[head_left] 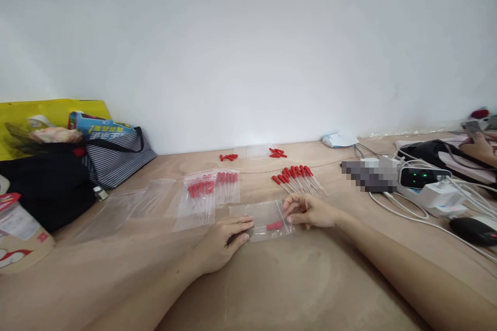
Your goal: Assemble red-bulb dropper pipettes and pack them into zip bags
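A clear zip bag (258, 212) lies flat on the wooden table with one red-capped dropper (274, 225) inside it. My left hand (223, 240) rests on the bag's left end, fingers extended. At the bag's right, open-looking edge, my right hand (306, 210) has its fingers curled around the rim, thumb near the fingertips. Loose red-capped droppers (297, 173) lie fanned out just behind my right hand. Filled bags of droppers (200, 194) lie behind my left hand, and flat clear bags (116, 212) lie farther left.
Small red caps (229, 157) and thin clear tubes (258, 154) lie near the wall. Bags and a paper cup (23, 232) stand at left. Cables, chargers (440, 196) and a black mouse (473, 230) are at right. Another person's hand (481, 147) holds a phone at far right.
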### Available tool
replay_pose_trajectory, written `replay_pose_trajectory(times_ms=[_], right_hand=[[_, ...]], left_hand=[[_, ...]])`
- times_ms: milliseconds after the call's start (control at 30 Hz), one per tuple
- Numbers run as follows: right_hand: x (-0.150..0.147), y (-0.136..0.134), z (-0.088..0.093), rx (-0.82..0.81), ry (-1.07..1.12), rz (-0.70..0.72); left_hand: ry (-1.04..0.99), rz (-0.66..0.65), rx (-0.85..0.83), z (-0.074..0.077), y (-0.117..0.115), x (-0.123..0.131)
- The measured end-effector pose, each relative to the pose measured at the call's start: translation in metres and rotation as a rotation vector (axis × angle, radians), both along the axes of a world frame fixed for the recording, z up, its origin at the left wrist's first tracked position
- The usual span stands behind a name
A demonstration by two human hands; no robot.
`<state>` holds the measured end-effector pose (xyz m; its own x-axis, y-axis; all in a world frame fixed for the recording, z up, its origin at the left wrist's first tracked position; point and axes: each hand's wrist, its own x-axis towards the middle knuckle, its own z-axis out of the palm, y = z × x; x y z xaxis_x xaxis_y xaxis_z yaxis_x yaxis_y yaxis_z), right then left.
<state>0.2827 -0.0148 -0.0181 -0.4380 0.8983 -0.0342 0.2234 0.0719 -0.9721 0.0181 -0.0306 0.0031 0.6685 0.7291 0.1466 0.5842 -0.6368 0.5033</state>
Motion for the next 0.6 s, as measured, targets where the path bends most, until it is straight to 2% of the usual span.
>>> replay_pose_trajectory(times_ms=[67,133,200,267,333,400,600], right_hand=[[0.010,0.010,0.003,0.097,-0.082,-0.155],[0.013,0.021,0.007,0.269,-0.208,-0.348],[0.008,0.033,0.012,0.430,-0.382,-0.459],[-0.005,0.042,0.017,0.518,-0.607,-0.500],[-0.021,0.049,0.020,0.531,-0.849,-0.540],[-0.035,0.054,0.019,0.521,-0.982,-0.555],[-0.052,0.065,0.008,0.507,-0.908,-0.543]], left_hand=[[-0.008,0.007,0.007,-0.002,0.001,-0.001],[-0.051,0.024,0.032,-0.005,0.003,-0.003],[-0.110,0.050,0.072,-0.008,0.005,-0.005],[-0.141,0.067,0.106,-0.010,0.005,-0.008],[-0.126,0.056,0.117,-0.010,0.004,-0.011],[-0.092,0.025,0.111,-0.009,0.001,-0.013],[-0.018,-0.005,0.044,-0.005,-0.002,-0.016]])
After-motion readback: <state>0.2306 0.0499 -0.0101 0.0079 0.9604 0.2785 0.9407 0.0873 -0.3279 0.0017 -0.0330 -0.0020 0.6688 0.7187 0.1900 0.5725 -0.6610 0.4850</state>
